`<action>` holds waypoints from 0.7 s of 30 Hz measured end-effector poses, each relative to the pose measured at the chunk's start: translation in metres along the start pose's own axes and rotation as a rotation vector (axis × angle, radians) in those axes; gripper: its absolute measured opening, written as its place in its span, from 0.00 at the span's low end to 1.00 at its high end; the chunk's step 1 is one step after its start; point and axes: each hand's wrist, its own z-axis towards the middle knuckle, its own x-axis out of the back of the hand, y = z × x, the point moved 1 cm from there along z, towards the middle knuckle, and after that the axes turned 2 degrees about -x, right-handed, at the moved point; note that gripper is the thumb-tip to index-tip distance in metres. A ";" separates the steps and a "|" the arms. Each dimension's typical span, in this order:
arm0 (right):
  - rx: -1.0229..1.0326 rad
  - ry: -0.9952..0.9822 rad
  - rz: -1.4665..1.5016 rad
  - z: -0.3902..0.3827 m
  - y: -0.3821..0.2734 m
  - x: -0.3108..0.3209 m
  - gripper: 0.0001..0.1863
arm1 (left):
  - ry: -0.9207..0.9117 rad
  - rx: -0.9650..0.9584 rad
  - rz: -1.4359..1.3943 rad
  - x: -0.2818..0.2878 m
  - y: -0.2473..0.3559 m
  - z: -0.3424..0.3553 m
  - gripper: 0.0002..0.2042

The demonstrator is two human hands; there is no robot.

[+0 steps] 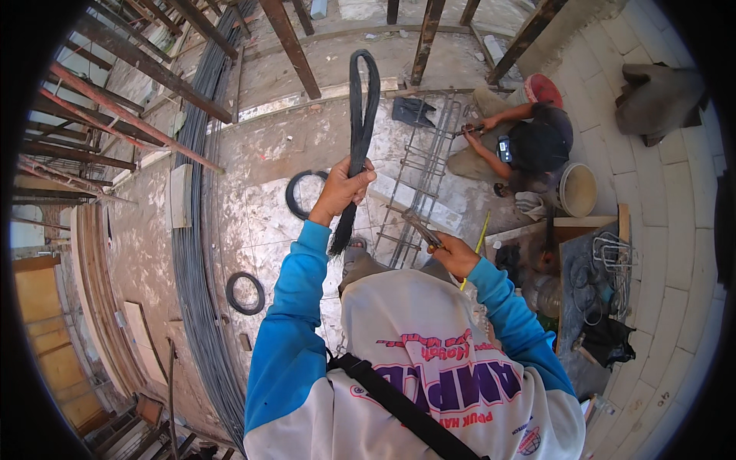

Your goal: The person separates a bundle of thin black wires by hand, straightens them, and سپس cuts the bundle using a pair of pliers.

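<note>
My left hand (345,186) is closed around a bundle of black tie wire (359,100), doubled into a long loop that stands up above the fist, its loose ends hanging below. Lower and to the right, my right hand (458,255) grips pincers (419,228) by the handles, jaws pointing up and to the left. The pincers lie over the near end of a rebar cage (406,188) on the floor in front of me; whether they touch it I cannot tell. Left of the cage, partly behind my left hand, is a coil of dark wire (290,198).
A co-worker (537,142) sits at the cage's far right, between a red bucket (543,90) and a pale bucket (577,189). Long steel bars (195,268) run along the left. Another wire coil (247,310) lies nearby. Wooden posts (291,50) stand ahead; a block wall (667,253) rises right.
</note>
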 end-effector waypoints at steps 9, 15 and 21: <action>-0.214 0.192 0.298 0.019 -0.051 -0.024 0.36 | 0.370 -0.408 -0.321 0.025 0.042 -0.005 0.08; 0.088 0.401 0.055 0.046 -0.090 -0.037 0.48 | 0.448 -0.442 -0.381 -0.015 0.021 -0.019 0.09; -0.109 0.138 -0.093 0.041 -0.059 -0.050 0.31 | 0.522 -0.366 -0.468 -0.021 -0.015 -0.038 0.12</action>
